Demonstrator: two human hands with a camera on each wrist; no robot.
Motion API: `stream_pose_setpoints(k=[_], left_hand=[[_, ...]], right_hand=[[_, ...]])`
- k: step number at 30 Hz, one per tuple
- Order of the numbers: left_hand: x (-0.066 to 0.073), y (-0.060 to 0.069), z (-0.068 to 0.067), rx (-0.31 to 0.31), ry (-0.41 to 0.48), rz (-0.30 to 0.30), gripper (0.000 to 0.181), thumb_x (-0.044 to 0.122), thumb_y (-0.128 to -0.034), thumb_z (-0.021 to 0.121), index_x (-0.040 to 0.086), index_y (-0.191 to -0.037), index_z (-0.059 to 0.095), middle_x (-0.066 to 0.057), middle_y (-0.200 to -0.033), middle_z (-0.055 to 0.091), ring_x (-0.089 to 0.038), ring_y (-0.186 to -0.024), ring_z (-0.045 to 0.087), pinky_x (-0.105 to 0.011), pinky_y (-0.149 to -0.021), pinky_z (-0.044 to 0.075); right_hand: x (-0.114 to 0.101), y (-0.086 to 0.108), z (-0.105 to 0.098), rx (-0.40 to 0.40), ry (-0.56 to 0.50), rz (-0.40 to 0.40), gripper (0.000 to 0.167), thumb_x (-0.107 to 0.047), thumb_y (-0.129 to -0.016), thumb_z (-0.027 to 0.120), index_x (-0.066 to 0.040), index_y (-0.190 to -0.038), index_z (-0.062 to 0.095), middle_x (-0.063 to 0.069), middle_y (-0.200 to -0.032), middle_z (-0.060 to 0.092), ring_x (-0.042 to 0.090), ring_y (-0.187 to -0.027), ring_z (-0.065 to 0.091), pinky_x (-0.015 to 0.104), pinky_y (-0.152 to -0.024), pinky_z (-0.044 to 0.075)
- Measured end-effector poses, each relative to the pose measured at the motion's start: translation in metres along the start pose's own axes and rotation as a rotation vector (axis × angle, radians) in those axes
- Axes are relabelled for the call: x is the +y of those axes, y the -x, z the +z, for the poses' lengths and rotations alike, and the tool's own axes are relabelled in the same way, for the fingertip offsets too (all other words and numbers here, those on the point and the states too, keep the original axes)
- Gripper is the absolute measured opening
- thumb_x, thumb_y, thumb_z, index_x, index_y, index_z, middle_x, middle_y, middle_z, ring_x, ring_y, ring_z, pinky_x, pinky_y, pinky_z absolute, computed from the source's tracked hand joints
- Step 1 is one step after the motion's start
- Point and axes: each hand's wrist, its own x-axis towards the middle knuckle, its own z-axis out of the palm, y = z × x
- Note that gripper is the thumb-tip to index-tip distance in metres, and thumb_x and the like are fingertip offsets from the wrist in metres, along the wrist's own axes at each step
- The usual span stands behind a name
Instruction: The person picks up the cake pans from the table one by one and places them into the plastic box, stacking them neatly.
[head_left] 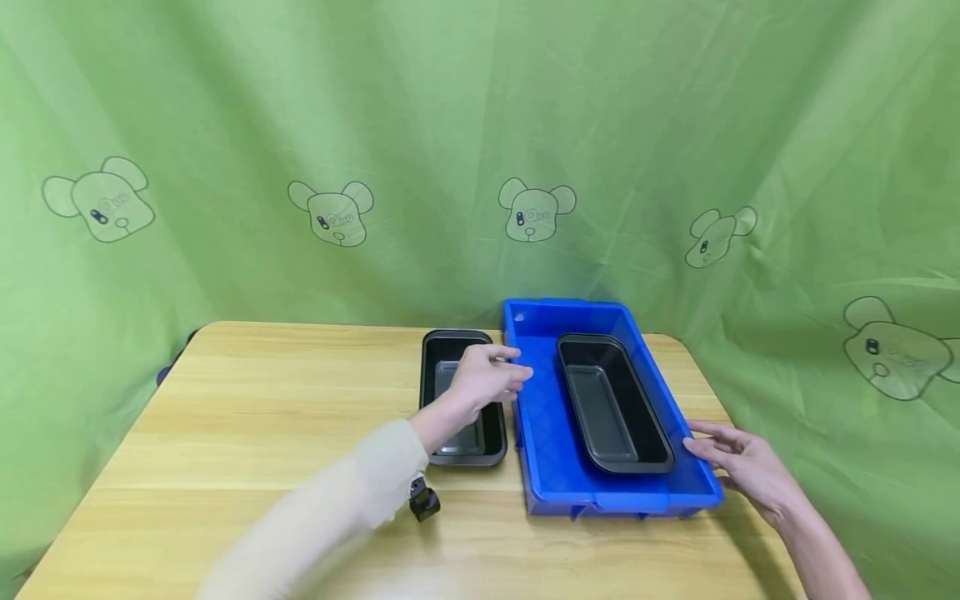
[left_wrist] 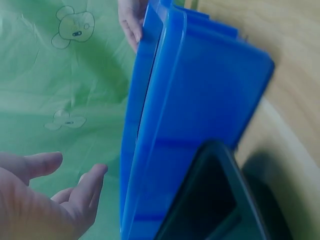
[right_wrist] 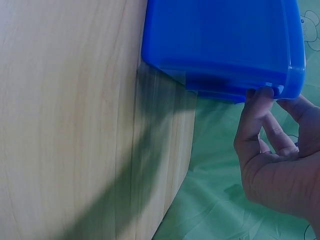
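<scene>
A blue plastic bin (head_left: 551, 450) stands on the right part of the table, and one dark loaf pan (head_left: 611, 408) lies inside it toward its right wall. Just left of the bin, a second dark loaf pan (head_left: 467, 457) rests on the wood, partly hidden by my left hand (head_left: 483, 379). That hand hovers over this pan near the bin's left rim; its fingers are loosely extended, and the left wrist view shows them apart from the rim. At the bin's right side my right hand (head_left: 738, 471) pinches the rim between thumb and fingers (right_wrist: 260, 102).
The wooden table (head_left: 285, 383) stretches away to the left. A green curtain (head_left: 435, 108) with printed mouse heads hangs behind the table and at its sides. A small black device (head_left: 424, 500) sits at my left wrist.
</scene>
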Motion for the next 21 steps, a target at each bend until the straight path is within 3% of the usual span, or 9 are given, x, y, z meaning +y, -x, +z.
stream_pose_setpoints(k=[5, 12, 21], left_hand=[[0.002, 0.001, -0.021, 0.01, -0.042, 0.01, 0.044, 0.012, -0.0963, 0.077, 0.002, -0.138, 0.066, -0.02, -0.121, 0.078, -0.033, -0.105, 0.079, -0.041, -0.089, 0.069], [0.0, -0.001, -0.048, 0.044, -0.075, 0.012, 0.048, 0.011, -0.0959, 0.076, 0.0, -0.14, 0.063, -0.022, -0.123, 0.077, -0.034, -0.105, 0.079, -0.046, -0.089, 0.069], [-0.006, -0.008, -0.085, 0.15, -0.075, -0.048, 0.049, 0.011, -0.0943, 0.078, 0.003, -0.14, 0.064, -0.023, -0.126, 0.075, -0.027, -0.096, 0.078, -0.033, -0.076, 0.07]], right_hand=[[0.0, -0.001, 0.0, -0.003, -0.002, 0.0, 0.043, -0.029, -0.105, 0.067, -0.017, -0.146, 0.06, -0.019, -0.1, 0.075, 0.008, -0.092, 0.075, 0.034, -0.08, 0.067], [0.0, 0.0, 0.0, -0.004, 0.003, 0.0, 0.049, -0.029, -0.105, 0.066, -0.011, -0.15, 0.056, -0.018, -0.101, 0.075, 0.008, -0.092, 0.075, 0.033, -0.081, 0.067], [-0.001, 0.0, 0.0, 0.001, 0.013, 0.002, 0.05, -0.03, -0.105, 0.067, -0.011, -0.15, 0.056, -0.018, -0.1, 0.074, 0.007, -0.092, 0.074, 0.033, -0.08, 0.067]])
